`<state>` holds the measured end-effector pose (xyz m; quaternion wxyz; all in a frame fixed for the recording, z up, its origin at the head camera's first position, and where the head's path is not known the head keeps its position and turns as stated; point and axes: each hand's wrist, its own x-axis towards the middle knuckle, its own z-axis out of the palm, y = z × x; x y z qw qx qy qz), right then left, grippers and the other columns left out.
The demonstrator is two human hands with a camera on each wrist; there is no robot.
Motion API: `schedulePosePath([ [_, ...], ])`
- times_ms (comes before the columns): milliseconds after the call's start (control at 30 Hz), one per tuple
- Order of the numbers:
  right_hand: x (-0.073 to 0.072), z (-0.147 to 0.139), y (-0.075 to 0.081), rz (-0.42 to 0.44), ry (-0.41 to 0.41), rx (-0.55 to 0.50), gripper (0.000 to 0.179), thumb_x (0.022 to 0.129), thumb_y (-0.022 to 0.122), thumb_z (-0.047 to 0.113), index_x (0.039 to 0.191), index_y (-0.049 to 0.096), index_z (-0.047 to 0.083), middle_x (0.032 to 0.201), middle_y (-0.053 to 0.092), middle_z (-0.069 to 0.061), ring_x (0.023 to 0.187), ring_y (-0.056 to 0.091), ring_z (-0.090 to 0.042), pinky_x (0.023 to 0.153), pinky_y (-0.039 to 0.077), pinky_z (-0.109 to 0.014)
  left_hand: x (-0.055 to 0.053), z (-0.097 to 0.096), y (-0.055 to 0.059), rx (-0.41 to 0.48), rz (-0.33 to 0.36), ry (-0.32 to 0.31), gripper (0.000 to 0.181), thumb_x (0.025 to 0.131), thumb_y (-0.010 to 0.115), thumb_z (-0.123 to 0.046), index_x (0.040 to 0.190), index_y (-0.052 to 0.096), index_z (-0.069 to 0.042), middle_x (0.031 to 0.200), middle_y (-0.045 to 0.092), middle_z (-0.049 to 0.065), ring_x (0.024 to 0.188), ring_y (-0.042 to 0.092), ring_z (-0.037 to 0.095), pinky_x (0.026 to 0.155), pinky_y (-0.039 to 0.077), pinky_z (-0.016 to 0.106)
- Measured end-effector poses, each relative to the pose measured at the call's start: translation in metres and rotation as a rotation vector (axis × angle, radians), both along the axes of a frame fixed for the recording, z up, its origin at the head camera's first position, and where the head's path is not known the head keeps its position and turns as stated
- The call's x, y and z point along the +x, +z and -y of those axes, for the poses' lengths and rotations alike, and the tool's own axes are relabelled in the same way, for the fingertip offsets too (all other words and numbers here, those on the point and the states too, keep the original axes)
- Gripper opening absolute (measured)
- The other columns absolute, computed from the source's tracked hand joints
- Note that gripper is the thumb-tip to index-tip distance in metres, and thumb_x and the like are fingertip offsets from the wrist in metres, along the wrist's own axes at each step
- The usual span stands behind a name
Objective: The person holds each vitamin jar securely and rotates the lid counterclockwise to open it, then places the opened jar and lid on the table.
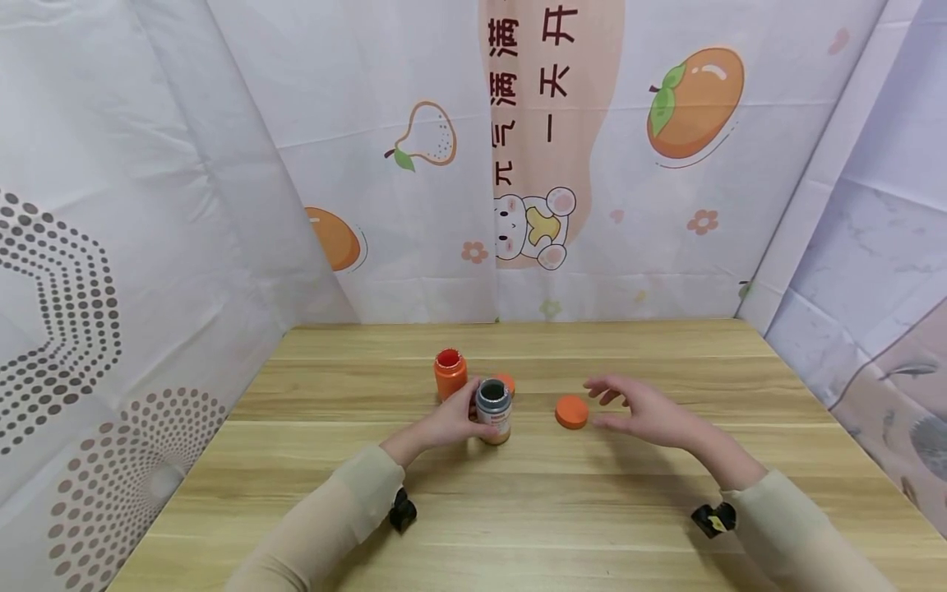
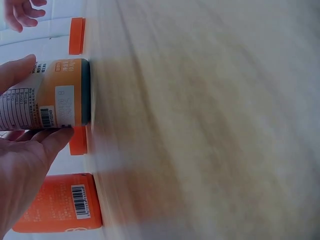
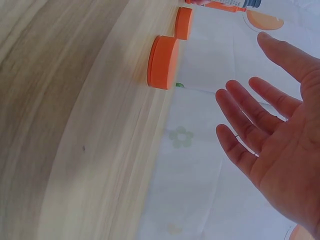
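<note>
My left hand (image 1: pixel 453 419) grips an uncapped grey bottle (image 1: pixel 494 415) with a white and orange label, thumb on one side and fingers on the other. In the left wrist view the bottle (image 2: pixel 65 95) stands upright at the tabletop; whether it touches cannot be told. An uncapped orange bottle (image 1: pixel 450 376) stands behind my left hand. One orange lid (image 1: pixel 506 384) lies partly hidden behind the grey bottle. Another orange lid (image 1: pixel 572 412) lies just left of my right hand (image 1: pixel 651 413), which hovers with fingers apart, holding nothing. In the right wrist view that lid (image 3: pixel 164 62) is apart from the fingers.
Everything stands on a wood-grain table (image 1: pixel 518 526). A white printed curtain (image 1: pixel 414 205) hangs behind its back edge, with further cloth at the left (image 1: pixel 148 288) and right (image 1: pixel 866 230). A black strap piece shows below each sleeve.
</note>
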<state>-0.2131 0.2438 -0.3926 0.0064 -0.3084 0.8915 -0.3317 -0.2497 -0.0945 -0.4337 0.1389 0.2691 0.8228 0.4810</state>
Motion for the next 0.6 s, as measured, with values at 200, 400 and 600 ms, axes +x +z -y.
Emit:
schedulePosePath([
  [200, 0.004, -0.002, 0.003, -0.032, -0.004, 0.01, 0.051, 0.085, 0.076, 0.014, 0.129, 0.055, 0.004, 0.115, 0.062, -0.011, 0.101, 0.06, -0.029, 0.082, 0.046, -0.055, -0.001, -0.001, 0.001, -0.012, 0.0, 0.009, 0.068, 0.081, 0.079, -0.009, 0.136, 0.039, -0.003, 0.128, 0.054, 0.009, 0.121, 0.052, 0.025, 0.102, 0.04, 0.044],
  [400, 0.009, -0.004, 0.006, -0.037, -0.023, 0.007, 0.051, 0.085, 0.076, 0.017, 0.13, 0.054, 0.005, 0.115, 0.062, -0.007, 0.102, 0.06, -0.027, 0.082, 0.046, -0.054, 0.004, 0.003, 0.009, 0.023, 0.022, 0.001, 0.069, 0.082, 0.079, -0.008, 0.136, 0.037, -0.002, 0.131, 0.054, 0.013, 0.125, 0.05, 0.03, 0.103, 0.039, 0.046],
  [600, 0.015, -0.007, 0.012, -0.05, -0.048, -0.004, 0.051, 0.087, 0.075, 0.019, 0.131, 0.054, 0.005, 0.118, 0.061, -0.006, 0.104, 0.059, -0.027, 0.083, 0.046, -0.054, 0.014, 0.021, 0.015, 0.041, 0.066, -0.044, 0.078, 0.085, 0.076, -0.009, 0.145, 0.028, -0.003, 0.145, 0.041, 0.019, 0.135, 0.038, 0.036, 0.107, 0.032, 0.049],
])
